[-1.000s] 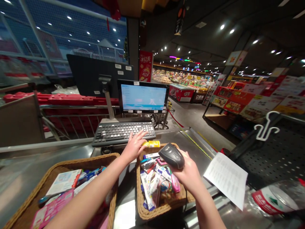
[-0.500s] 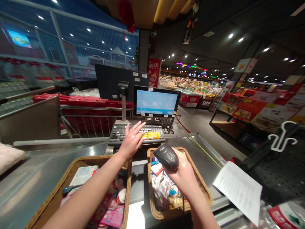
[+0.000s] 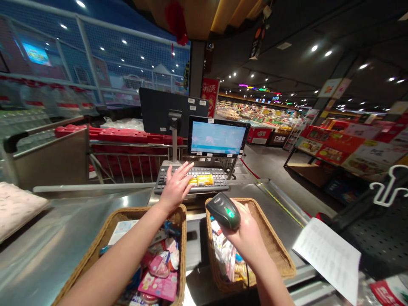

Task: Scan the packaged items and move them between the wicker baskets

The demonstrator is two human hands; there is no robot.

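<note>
My left hand is over the left part of a black keyboard, some fingers stretched out above the keys. A small yellow packet juts from its thumb side, held there. My right hand is wrapped round a black barcode scanner, its green light lit. The scanner is above the left side of a wicker basket with several packaged goods. Beneath my left forearm stands another wicker basket, holding pink packets and other small goods.
A lit screen stands behind the keyboard, with a dark monitor back beside it. A printed sheet lies on the right of the metal counter. A white hanger hangs at far right; a pale cushion-like thing lies at far left.
The scanner's green light has come on. My left hand and the yellow packet have shifted slightly left relative to the keyboard. The view has turned a little left.
</note>
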